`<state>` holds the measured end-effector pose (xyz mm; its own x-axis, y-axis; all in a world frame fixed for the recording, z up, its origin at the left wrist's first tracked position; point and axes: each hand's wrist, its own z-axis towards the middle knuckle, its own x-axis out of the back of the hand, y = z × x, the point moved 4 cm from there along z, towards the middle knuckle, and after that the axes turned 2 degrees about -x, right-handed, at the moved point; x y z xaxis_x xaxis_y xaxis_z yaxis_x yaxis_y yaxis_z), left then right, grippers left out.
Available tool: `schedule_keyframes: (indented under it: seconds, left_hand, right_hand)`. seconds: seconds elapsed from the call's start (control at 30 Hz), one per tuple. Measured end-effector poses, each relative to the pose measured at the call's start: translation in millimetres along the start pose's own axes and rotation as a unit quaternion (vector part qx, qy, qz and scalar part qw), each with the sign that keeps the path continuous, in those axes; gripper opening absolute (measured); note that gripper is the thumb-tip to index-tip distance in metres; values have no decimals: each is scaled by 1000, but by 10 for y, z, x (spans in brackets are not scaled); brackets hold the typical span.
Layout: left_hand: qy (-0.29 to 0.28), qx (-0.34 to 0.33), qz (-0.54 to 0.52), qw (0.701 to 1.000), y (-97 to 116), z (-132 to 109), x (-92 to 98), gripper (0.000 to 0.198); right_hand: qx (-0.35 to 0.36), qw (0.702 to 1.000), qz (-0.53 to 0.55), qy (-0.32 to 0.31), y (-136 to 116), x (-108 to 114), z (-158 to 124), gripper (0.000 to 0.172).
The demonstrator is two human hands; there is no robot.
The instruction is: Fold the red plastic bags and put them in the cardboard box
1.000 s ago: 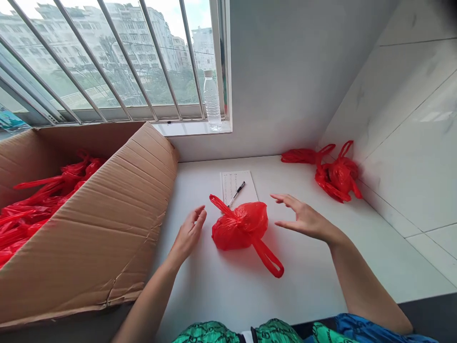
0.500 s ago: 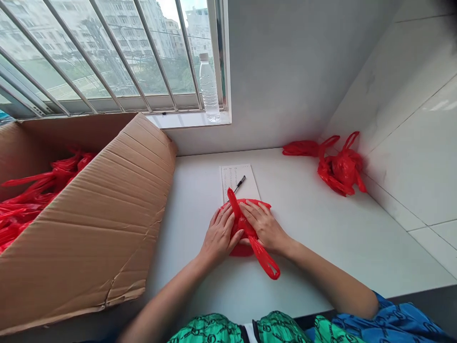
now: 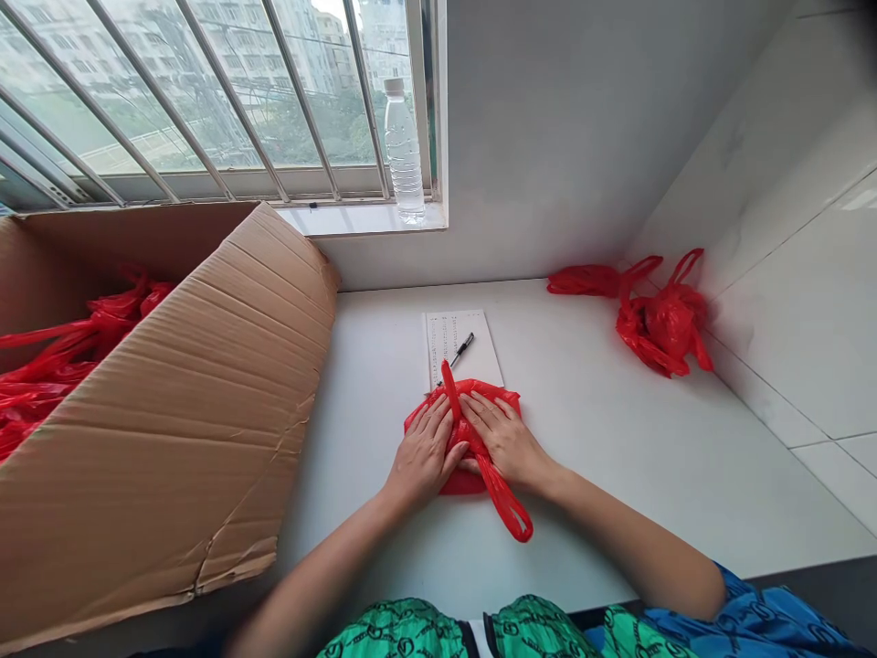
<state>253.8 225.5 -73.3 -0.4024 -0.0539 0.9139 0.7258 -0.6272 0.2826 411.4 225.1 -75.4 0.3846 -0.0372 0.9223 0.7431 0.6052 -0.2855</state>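
A knotted red plastic bag [image 3: 464,482] lies flattened on the white table, its long looped handle trailing toward me and a shorter end pointing away. My left hand [image 3: 423,452] rests flat on the bag's left side, fingers stretched forward. On the right side of the bag lies my right hand [image 3: 505,440], its fingers also spread out flat. Both hands press on the plastic without gripping it. Just beyond the bag are a printed sheet [image 3: 487,352] and a black pen [image 3: 465,344] lying across it.
A large cardboard box [image 3: 198,402] at the left holds red bags [image 3: 89,343]. More red bags [image 3: 675,320] lie against the wall at the back right of the table [image 3: 617,457]. A clear water bottle [image 3: 404,155] stands on the windowsill.
The view has shifted slightly. More of the red bag shows beyond my left hand, and its looped handle has moved a little. Both hands stay flat on it.
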Motion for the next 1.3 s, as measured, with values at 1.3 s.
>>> schedule_keyframes:
  seconds: [1.3]
  left_hand:
    - [199,225,-245,922,669,-1169,2877,30]
  right_hand:
    - [-130,876,460,64,-140,287,-359,36]
